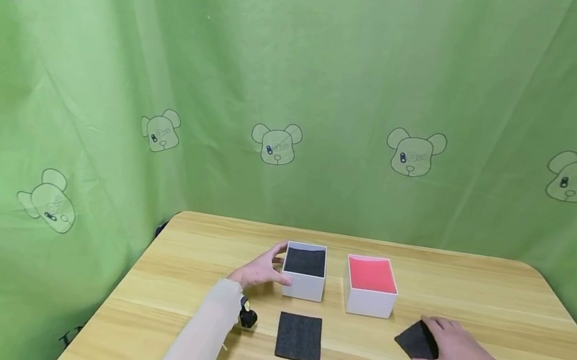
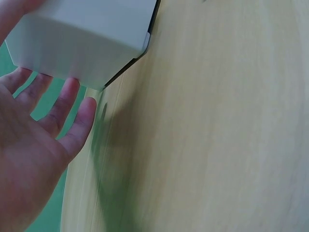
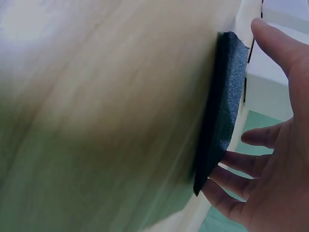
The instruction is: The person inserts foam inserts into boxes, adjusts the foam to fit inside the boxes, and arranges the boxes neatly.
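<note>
Green cloth (image 1: 337, 87) printed with bears hangs behind the wooden table (image 1: 476, 285) where we work.

Our right hand (image 1: 456, 354) lies over a dark foam pad (image 1: 414, 341). The wrist view shows the fingers (image 3: 231, 166) spread under the lifted edge of this pad (image 3: 219, 111) and the thumb above it, so we judge the grasp only loose. To lift it well, we should close the thumb and fingers on the edge before raising it, because the foam looks soft and may bend or slip.

Our left hand (image 1: 264, 269) rests at the left side of the white box with the black inside (image 1: 305, 271). Its fingers (image 2: 72, 113) are straight against the wall of this box (image 2: 82, 38) and grip nothing. We think this hand should only steady the box, pressing lightly, so the box does not slide.

We take this box as our landmark. A second foam pad (image 1: 300, 337) lies flat just in front of it. A white box with a red inside (image 1: 370, 284) stands just to its right, apart from it. The pad under our right hand is further right and nearer to us, close to the red box but not touching it. A small black object (image 1: 247, 317) sits at our left sleeve (image 1: 200, 342), in front of the landmark and to its left; we cannot tell what it is.
</note>
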A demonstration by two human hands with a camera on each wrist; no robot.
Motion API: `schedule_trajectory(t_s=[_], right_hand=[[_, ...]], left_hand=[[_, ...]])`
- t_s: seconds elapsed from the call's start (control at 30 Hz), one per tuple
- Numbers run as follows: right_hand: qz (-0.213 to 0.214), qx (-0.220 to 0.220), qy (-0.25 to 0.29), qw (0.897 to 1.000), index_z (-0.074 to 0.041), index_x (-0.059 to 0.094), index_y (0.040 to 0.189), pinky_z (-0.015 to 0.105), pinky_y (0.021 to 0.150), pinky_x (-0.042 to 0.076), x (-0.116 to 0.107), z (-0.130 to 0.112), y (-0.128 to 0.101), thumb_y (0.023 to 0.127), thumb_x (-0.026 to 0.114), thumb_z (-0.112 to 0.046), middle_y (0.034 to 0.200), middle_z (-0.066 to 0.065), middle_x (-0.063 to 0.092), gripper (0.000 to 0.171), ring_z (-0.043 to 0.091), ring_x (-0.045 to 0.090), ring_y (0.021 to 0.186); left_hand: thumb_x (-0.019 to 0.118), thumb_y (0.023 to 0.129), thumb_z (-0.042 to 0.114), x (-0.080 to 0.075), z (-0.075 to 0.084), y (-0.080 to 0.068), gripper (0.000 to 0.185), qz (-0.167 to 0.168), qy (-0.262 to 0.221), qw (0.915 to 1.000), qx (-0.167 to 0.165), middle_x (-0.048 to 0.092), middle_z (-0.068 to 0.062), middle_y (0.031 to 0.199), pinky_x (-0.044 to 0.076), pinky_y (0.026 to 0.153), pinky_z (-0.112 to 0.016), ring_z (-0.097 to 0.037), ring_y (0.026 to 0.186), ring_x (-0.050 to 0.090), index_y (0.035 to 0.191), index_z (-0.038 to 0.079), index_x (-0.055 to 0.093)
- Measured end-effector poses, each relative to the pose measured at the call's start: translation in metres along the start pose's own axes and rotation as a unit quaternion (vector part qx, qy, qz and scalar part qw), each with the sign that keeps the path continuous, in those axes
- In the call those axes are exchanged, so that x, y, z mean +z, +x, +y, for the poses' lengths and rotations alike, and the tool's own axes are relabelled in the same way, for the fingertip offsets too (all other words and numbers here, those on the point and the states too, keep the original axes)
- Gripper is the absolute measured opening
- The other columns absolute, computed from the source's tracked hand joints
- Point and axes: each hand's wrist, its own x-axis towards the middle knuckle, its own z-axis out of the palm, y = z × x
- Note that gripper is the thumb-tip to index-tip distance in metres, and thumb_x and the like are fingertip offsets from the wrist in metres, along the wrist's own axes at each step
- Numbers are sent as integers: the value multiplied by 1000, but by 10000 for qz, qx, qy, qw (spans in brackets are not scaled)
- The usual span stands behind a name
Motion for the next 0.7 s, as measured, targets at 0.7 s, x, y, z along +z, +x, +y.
schedule_trajectory(t_s=[0.7], right_hand=[[-42,-111,93,9999,10,47,129,56,88,40,5,-3,0,66,74,-63,121,25,52,100,45,47,110]], left_hand=[[78,73,1,-1,1,0,104,-43,-33,10000,21,20,-12,154,42,99,-38,-34,130,35,152,12,12]])
